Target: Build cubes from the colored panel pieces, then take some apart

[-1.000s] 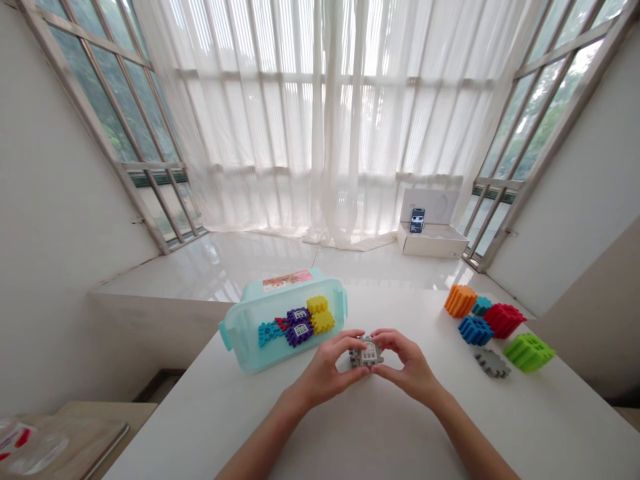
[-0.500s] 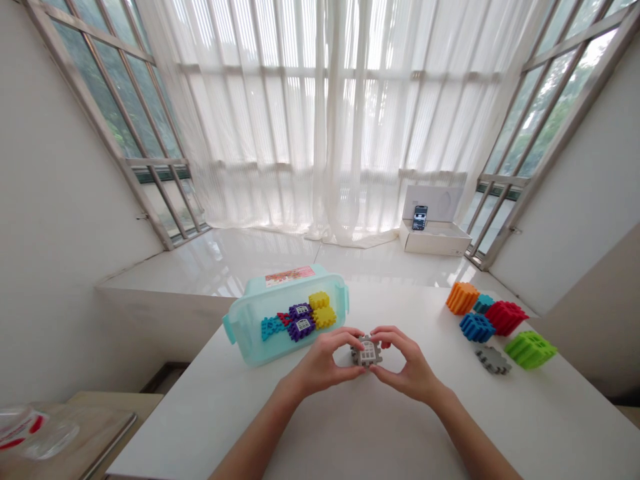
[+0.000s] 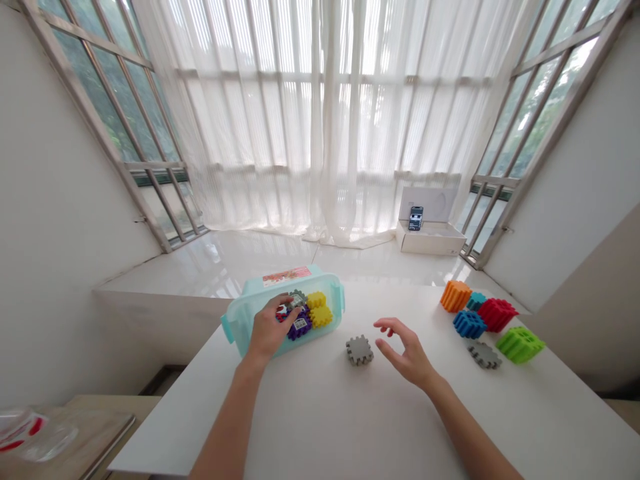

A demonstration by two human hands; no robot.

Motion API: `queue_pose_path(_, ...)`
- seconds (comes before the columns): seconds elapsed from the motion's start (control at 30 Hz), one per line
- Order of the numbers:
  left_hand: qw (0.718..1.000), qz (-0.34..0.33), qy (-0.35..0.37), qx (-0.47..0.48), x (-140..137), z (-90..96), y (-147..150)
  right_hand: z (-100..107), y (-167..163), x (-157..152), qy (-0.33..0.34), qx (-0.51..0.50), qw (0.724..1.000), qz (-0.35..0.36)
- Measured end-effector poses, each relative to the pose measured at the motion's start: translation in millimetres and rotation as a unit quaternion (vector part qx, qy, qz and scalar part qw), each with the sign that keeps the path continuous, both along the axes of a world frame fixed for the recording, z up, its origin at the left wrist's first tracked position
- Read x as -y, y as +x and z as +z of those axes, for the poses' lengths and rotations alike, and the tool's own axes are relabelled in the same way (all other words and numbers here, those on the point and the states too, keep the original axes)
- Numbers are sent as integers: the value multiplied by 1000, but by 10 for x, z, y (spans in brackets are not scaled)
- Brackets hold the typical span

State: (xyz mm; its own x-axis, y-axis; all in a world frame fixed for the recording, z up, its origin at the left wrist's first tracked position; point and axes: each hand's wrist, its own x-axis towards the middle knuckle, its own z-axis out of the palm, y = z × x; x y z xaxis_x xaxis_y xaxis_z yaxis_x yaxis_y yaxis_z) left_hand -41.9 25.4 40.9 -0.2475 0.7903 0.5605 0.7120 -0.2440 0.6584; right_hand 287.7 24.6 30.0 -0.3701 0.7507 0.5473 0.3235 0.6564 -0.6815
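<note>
My left hand (image 3: 270, 327) is closed on a grey building tile (image 3: 297, 299) with a pale window in it, over the pale teal plastic box (image 3: 239, 319). In the box lie a purple window tile (image 3: 299, 324), yellow tiles (image 3: 320, 315) and a small red piece, partly covered by my fingers. Open, with thumb and fingers apart, my right hand (image 3: 407, 353) holds nothing. Just left of it, a short stack of grey notched tiles (image 3: 359, 350) rests on the white table.
On the table's right stand orange (image 3: 455, 296), red (image 3: 497, 314), blue (image 3: 469, 325) and green (image 3: 521, 345) stacks of tiles, plus a flat grey tile (image 3: 484, 355). A phone (image 3: 415, 218) leans in an open white box (image 3: 431, 239) on the sill. A clear bottle (image 3: 40, 433) lies at lower left.
My left hand has carried the grey window tile off the stack and left to the teal box. My right hand has let go of the grey stack and moved slightly right.
</note>
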Motion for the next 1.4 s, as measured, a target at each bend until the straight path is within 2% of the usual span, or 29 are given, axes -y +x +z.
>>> queue_pose_path(0.2, 995, 0, -14, -94, -208, -219, -88, -117, -2, -34, -38, 100, 993, 58)
queue_pose_path(0.57, 984, -1, -87, -155, -339, -369, -126, -168, -11, -89, -51, 85, 991, 92)
queue_pose_path(0.7, 982, 38, -17, -187, -256, -273, -39, -161, -19, -79, -62, 86, 990, 94)
queue_pose_path(0.8, 983, 74, 33, -162, -142, -138, 109, -165, -29, -82, -70, 79, 990, 94)
queue_pose_path(0.87, 989, 27, 40, -137, -58, -59, 251, -171, -36, -91, -69, 72, 991, 93)
queue_pose_path(0.93, 989, -79, 37, -118, 22, -11, 414, -178, -40, -102, -60, 63, 992, 91)
queue_pose_path(1.0, 974, -200, 25, -106, 89, -2, 577, -180, -42, -108, -44, 49, 994, 83)
queue_pose_path(1.07, 954, -283, 1, -97, 142, -20, 718, -170, -44, -101, -25, 34, 996, 73)
queue_pose_path(1.2, 940, -333, -41, -63, 220, -62, 890, -117, -63, -42, -10, 16, 998, 66)
queue_pose_path(1.4, 934, -353, -41, -27, 260, -40, 896, -81, -109, 38, -6, 12, 998, 67)
